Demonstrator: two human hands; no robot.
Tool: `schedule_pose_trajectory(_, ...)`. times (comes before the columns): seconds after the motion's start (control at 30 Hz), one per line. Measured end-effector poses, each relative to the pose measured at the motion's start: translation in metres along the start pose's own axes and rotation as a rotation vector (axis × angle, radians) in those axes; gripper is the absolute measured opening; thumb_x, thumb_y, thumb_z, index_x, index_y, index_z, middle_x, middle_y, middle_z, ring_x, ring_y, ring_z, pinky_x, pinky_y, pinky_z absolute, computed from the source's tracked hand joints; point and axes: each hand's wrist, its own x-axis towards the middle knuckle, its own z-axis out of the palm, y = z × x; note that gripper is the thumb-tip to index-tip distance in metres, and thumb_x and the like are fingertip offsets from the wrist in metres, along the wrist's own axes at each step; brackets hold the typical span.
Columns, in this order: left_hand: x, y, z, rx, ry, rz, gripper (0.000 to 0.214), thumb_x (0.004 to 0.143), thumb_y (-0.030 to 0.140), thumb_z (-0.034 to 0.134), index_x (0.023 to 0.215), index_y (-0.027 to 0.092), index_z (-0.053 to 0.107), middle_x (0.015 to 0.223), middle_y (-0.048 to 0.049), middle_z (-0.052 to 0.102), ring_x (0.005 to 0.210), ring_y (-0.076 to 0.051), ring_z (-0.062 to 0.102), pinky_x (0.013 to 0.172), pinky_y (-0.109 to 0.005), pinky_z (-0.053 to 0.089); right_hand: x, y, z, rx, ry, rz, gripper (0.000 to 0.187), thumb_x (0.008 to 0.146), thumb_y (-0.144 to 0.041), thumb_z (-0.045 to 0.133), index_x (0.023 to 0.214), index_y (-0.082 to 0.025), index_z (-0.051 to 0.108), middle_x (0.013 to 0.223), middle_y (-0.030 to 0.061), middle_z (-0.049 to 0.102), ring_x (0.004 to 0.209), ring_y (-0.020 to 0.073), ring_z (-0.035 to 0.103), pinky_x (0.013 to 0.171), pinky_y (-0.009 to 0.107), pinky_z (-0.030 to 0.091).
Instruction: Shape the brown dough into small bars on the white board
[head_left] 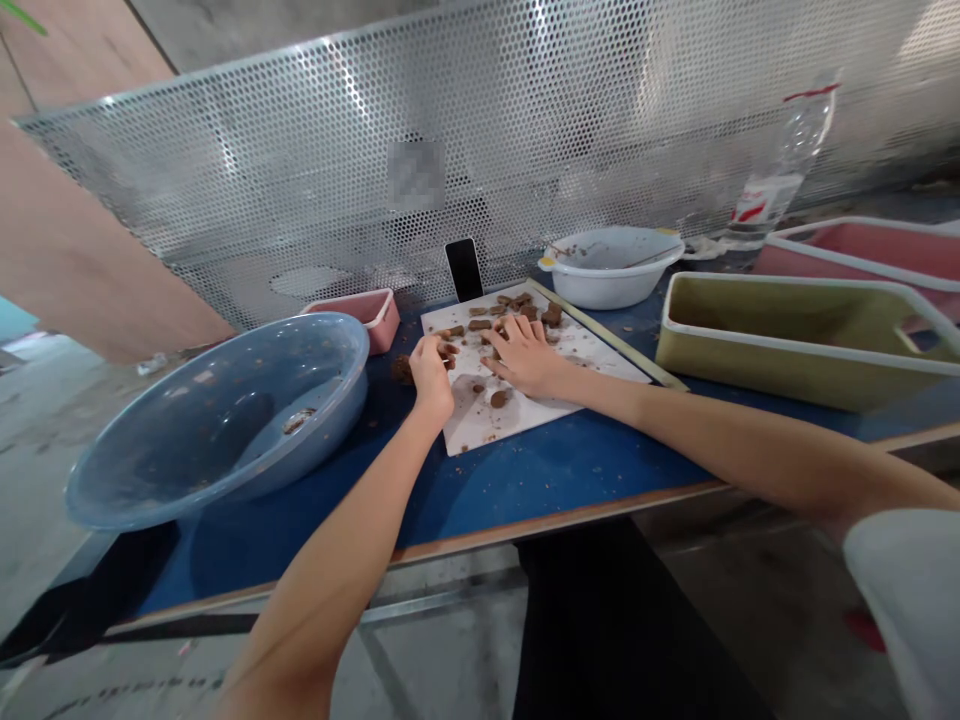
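A white board [469, 432] lies on the blue table, with several brown clay-like pieces [499, 399] and crumbs scattered over it. At the board's left edge, my left hand [433, 382] is curled closed, its fingertips dark with brown stuff; what it grips is mostly hidden. Just left of it sits a brown lump [402, 370] on the table. My right hand [527, 358] rests palm down over the middle of the board, fingers spread, touching or hovering over brown pieces; I cannot tell which. More short brown pieces [523, 301] lie beyond its fingertips.
A big blue basin [330, 345] stands at left, with a small pink bin [384, 322] behind it. A phone [464, 270] leans upright at the back. A pale strip [600, 330] borders the board. At right are a white basin [607, 290], green bin [750, 365] and bottle [772, 190].
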Motion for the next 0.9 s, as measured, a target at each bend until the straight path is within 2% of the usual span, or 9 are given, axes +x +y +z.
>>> schedule_pose_trajectory(0.17,-0.005,0.001,0.001,-0.001,-0.018,-0.009,0.017,0.086,0.032,0.059,0.086,0.019,0.070,0.066,0.0006,0.062,0.055,-0.011,0.050,0.055,-0.023,0.035,0.002,0.008,0.009,-0.022,-0.127,-0.104,0.073,0.114,-0.065,0.030,0.175,-0.025,0.032,0.173,0.0225,0.043,0.163,0.0471,0.033,0.125,0.073,0.032)
schedule_pose_trajectory(0.3,-0.005,0.001,0.000,-0.020,-0.002,-0.017,0.016,0.086,0.029,0.057,0.084,0.019,0.069,0.066,0.0010,0.060,0.056,-0.011,0.050,0.057,-0.023,0.035,0.008,0.015,0.016,-0.024,-0.132,-0.185,0.076,0.113,-0.067,0.029,0.178,-0.028,0.021,0.179,0.0188,0.038,0.170,0.0439,0.021,0.128,0.072,0.030)
schedule_pose_trajectory(0.43,-0.002,0.001,0.001,-0.035,0.032,-0.012,0.015,0.087,0.027,0.056,0.082,0.019,0.068,0.067,0.0009,0.060,0.056,-0.011,0.049,0.056,-0.024,0.035,0.011,0.016,0.018,-0.052,-0.114,-0.240,0.077,0.113,-0.066,0.028,0.178,-0.027,0.021,0.180,0.0196,0.036,0.172,0.0441,0.017,0.128,0.072,0.029)
schedule_pose_trajectory(0.63,-0.003,0.003,-0.001,-0.026,0.032,-0.002,0.016,0.088,0.031,0.059,0.081,0.020,0.067,0.066,0.0013,0.058,0.056,-0.011,0.049,0.057,-0.025,0.035,0.010,0.008,0.011,-0.049,-0.144,-0.236,0.079,0.114,-0.066,0.025,0.178,-0.021,0.021,0.179,0.0248,0.036,0.170,0.0465,0.019,0.124,0.076,0.029)
schedule_pose_trajectory(0.73,-0.003,0.002,-0.002,-0.008,0.015,0.024,0.016,0.087,0.032,0.060,0.079,0.020,0.066,0.066,0.0006,0.059,0.058,-0.012,0.051,0.058,-0.025,0.035,0.005,0.002,0.006,-0.049,-0.082,-0.228,0.078,0.115,-0.065,0.029,0.178,-0.019,0.024,0.177,0.0258,0.038,0.170,0.0461,0.020,0.125,0.074,0.029)
schedule_pose_trajectory(0.83,0.000,0.002,-0.004,-0.004,0.008,0.054,0.014,0.085,0.032,0.062,0.079,0.020,0.068,0.066,0.0009,0.058,0.059,-0.012,0.051,0.057,-0.025,0.035,0.000,-0.004,-0.003,-0.013,-0.007,-0.286,0.072,0.114,-0.061,0.040,0.175,-0.025,0.033,0.175,0.0210,0.043,0.168,0.0441,0.026,0.128,0.069,0.027)
schedule_pose_trajectory(0.9,0.003,0.001,-0.007,-0.004,0.003,0.067,0.015,0.083,0.034,0.064,0.081,0.020,0.069,0.067,0.0012,0.057,0.060,-0.012,0.051,0.057,-0.024,0.036,-0.003,-0.006,-0.011,0.034,0.012,-0.334,0.059,0.114,-0.052,0.046,0.170,-0.032,0.044,0.170,0.0150,0.051,0.161,0.0426,0.037,0.128,0.067,0.028)
